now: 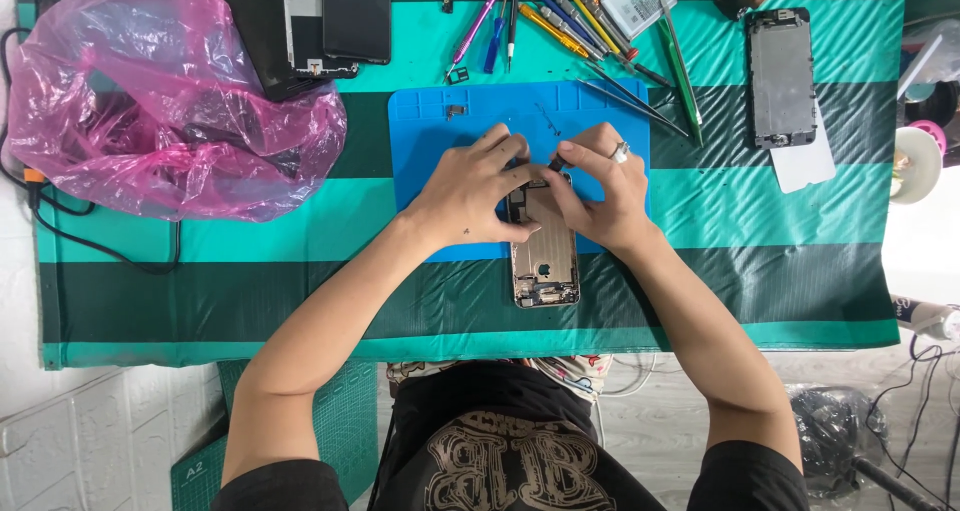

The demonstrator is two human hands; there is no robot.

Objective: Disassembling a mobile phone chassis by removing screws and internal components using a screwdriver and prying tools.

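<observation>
Both hands on opened phone, centre of bench.

Black shirt (515, 461) nearest the lens, forearms running up to 12 o'clock. Left hand (468, 193) and right hand (600, 193) meet over the top end of the phone (545, 256), which lies on the blue mat (430, 126); right fingers pinch a small dark tool (556, 161), left presses the phone's upper edge. Screwdrivers (560, 21) at 12, pink bag (160, 101) at 10, spare screen (781, 76) at 2.
</observation>
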